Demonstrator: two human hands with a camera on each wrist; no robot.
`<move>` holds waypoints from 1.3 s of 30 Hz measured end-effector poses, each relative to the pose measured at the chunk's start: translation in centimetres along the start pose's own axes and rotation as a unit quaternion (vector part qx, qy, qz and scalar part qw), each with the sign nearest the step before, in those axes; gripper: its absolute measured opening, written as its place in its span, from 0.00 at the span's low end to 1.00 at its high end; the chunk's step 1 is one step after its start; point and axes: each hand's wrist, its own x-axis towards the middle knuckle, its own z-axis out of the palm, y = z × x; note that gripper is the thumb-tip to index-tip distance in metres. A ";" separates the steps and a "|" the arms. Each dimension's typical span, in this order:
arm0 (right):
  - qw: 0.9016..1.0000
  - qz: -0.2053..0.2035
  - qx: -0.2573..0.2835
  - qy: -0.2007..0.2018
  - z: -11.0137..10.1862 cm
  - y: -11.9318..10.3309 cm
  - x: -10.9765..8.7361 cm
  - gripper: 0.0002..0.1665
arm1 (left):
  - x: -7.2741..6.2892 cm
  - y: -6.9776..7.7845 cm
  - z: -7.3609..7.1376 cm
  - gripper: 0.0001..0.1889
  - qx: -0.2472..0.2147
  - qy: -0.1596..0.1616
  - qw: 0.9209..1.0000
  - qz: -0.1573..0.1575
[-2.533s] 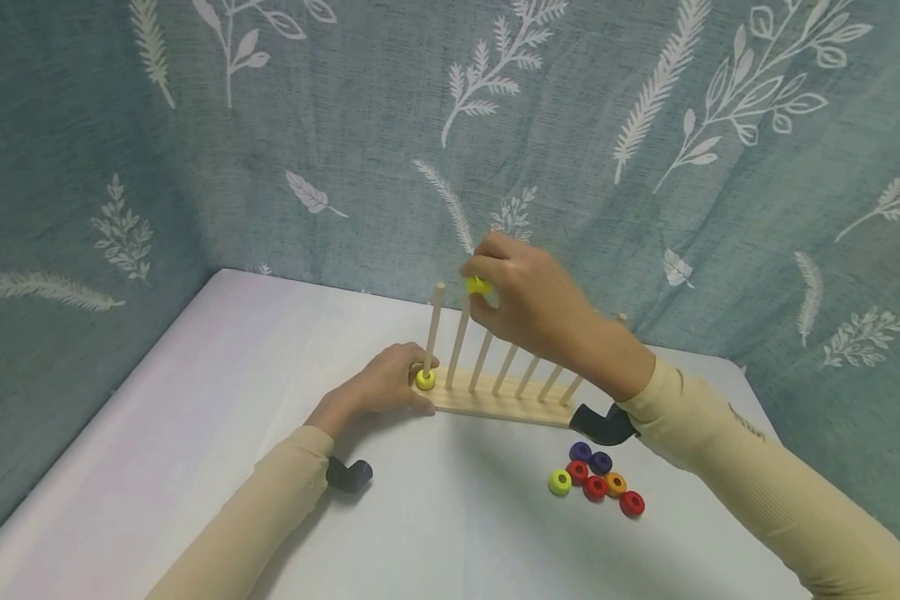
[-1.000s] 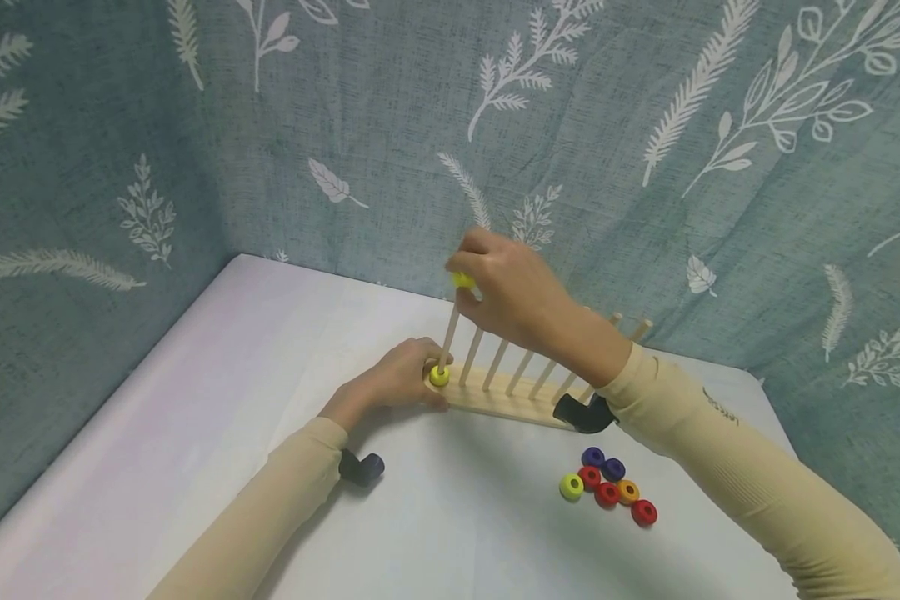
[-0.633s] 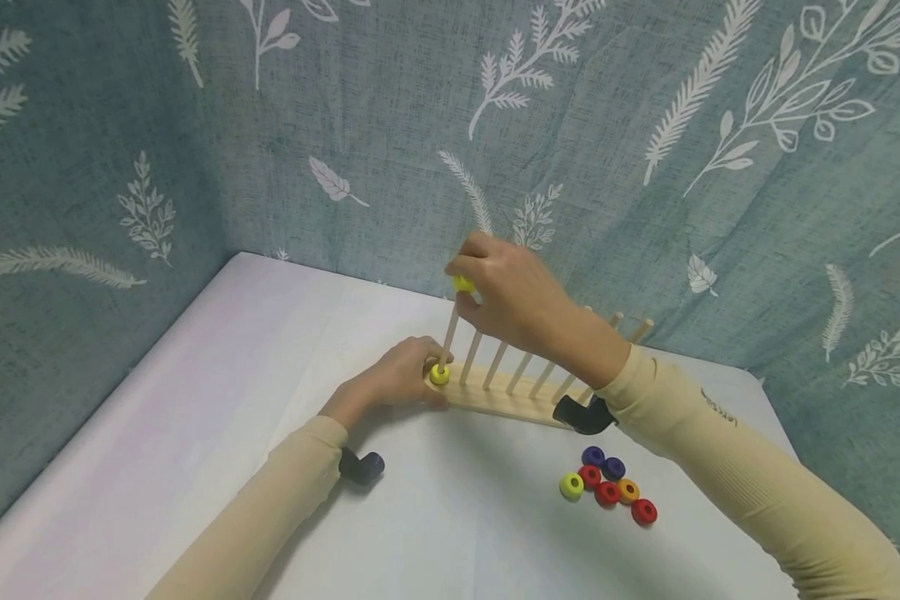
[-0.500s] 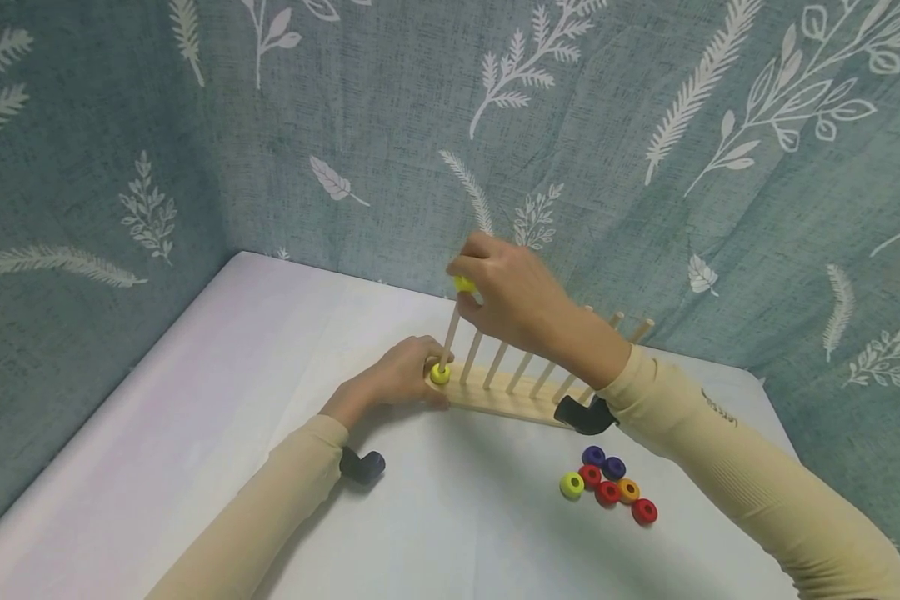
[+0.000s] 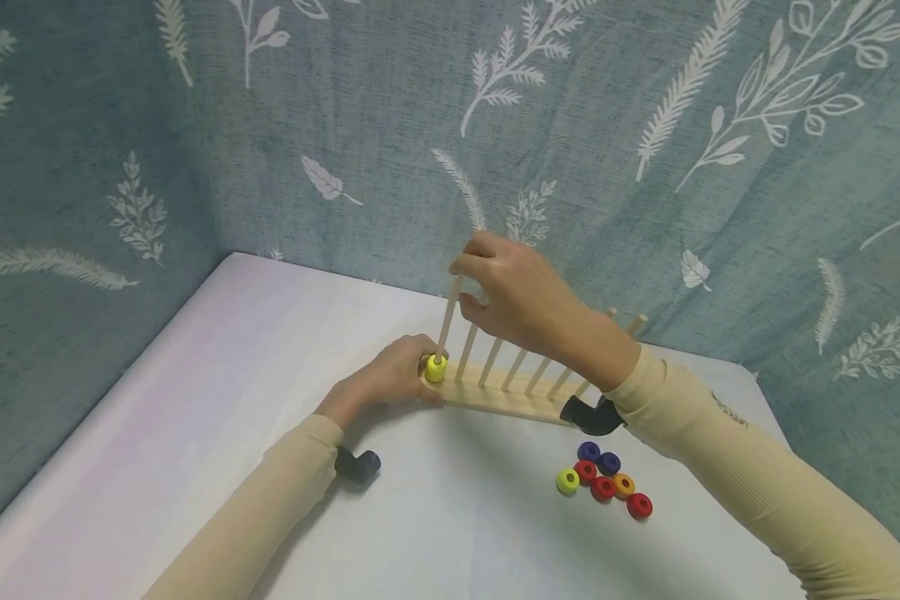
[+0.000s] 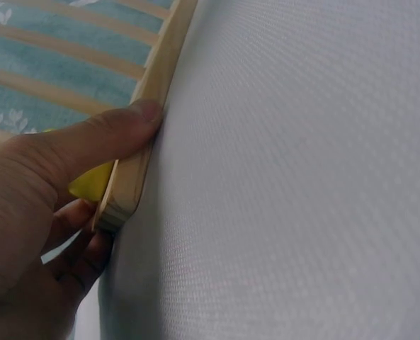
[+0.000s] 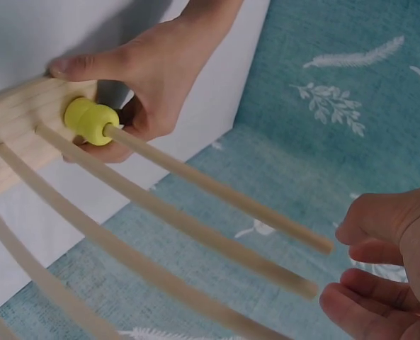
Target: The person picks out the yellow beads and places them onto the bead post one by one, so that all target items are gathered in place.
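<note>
Left hand is gripping the near end of the wooden base, mid-frame in the head view. Left wrist view: thumb is pressing along the base's long edge, other fingers are curling round behind the end.

Right hand is hovering at upper centre of the head view, just by the top of the leftmost peg. Fingers are sitting apart, loosely bent, pinching nothing. Right wrist view: fingertips, right side of frame, are lying just beside the tips of the two nearest pegs; can't tell if any is touching.

Two yellow rings are sitting stacked on the leftmost peg, threaded and touching each other, down at the base next to the left hand. Other pegs are rising in a row toward the right, part of them passing behind the right hand and forearm.

Loose rings are lying in a cluster at lower right of centre: two blue rings at its top, three red rings running diagonally down, an orange ring between the lower reds, a yellow-green ring at its left edge.

White table is carrying it all; leaf-print teal curtain is hanging behind. Both forearms are wearing beige sleeves, with a black wrist mount at each cuff.
</note>
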 end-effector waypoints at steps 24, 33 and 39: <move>0.999 0.013 0.003 0.051 -4.1 0.2 -6.5 0.16 | 0.1 0.3 0.0 0.35 -0.010 -0.009 1.000 -0.015; 0.997 0.038 -0.027 0.059 -5.4 0.0 -11.0 0.21 | -0.1 0.4 -0.3 0.33 -0.007 -0.003 1.000 -0.012; 0.995 0.083 -0.022 0.059 -5.2 -0.1 -14.1 0.22 | 0.0 0.3 -0.1 0.33 -0.015 -0.005 1.000 -0.010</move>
